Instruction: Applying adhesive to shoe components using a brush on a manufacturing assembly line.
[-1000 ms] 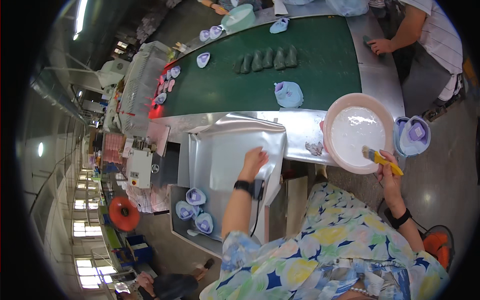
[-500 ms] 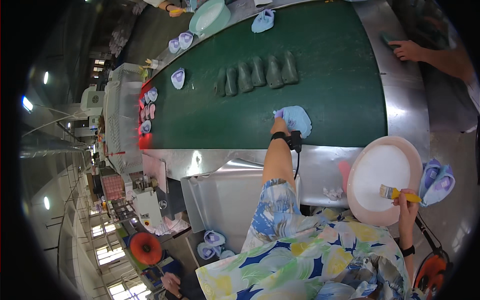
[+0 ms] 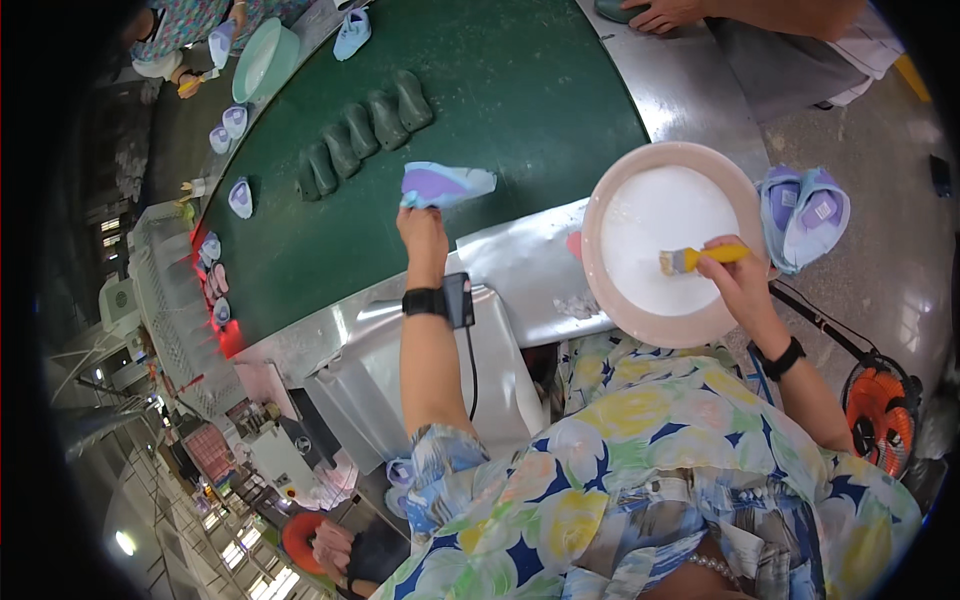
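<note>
- On the green surface (image 3: 540, 110), at 9 o'clock from the left grip, there lies a small light blue shoe upper (image 3: 240, 198) with lilac inside.
- A slanting row of dark, foot-shaped forms (image 3: 365, 135) stands at 10 o'clock from the held shoe.
- The left grip (image 3: 424, 235) is closed on one end of the held shoe (image 3: 447, 186), which is over the green surface. This shoe looks soft, pale blue outside and lilac in the opening; its longer end points to 3 o'clock.
- The pale pink basin (image 3: 593, 250) contains smooth white liquid (image 3: 640, 215).
- The right grip (image 3: 740, 285) is closed around the yellow handle of a brush (image 3: 715, 256). Its pale bristles point to 9 o'clock, over the liquid; I cannot tell if they touch it.
- Just beside the basin, at 3 o'clock, are two blue-and-lilac shoes (image 3: 805, 218).
</note>
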A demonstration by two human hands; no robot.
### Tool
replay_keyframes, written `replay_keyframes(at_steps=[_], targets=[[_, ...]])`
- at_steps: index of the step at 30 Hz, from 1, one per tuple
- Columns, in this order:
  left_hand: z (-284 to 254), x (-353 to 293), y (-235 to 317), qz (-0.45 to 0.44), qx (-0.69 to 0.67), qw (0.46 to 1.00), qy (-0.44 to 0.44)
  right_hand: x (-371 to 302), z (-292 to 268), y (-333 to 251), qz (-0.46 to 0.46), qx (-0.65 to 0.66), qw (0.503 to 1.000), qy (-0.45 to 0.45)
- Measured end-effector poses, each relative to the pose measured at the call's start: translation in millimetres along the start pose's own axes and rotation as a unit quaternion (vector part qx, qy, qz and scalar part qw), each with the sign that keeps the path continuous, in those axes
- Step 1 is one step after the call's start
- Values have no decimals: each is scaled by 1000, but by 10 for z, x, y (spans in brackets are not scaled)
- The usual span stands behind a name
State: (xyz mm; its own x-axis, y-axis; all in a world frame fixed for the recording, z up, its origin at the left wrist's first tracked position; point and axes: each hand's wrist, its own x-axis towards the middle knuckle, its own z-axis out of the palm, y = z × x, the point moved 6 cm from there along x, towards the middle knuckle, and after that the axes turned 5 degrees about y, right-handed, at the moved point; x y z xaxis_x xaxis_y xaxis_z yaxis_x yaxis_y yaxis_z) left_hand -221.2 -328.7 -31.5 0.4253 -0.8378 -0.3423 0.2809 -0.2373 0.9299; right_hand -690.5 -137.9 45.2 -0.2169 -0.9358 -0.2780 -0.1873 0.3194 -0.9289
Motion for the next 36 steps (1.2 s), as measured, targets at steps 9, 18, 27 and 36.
replay_keyframes(at_steps=[9,18,27,36], targets=[[0,-1643,510,-41,-37,991,-122,-59,659,-42,-244,-109,959,-98],[-136,-1840,284,-47,75,983,-163,-269,808,63,-311,-215,911,-165],[902,-2043,418,-69,292,872,-387,-181,-387,-383,-274,-119,948,-106],[1493,-2425,253,-75,307,819,-479,-126,-685,-913,-249,25,967,-57]])
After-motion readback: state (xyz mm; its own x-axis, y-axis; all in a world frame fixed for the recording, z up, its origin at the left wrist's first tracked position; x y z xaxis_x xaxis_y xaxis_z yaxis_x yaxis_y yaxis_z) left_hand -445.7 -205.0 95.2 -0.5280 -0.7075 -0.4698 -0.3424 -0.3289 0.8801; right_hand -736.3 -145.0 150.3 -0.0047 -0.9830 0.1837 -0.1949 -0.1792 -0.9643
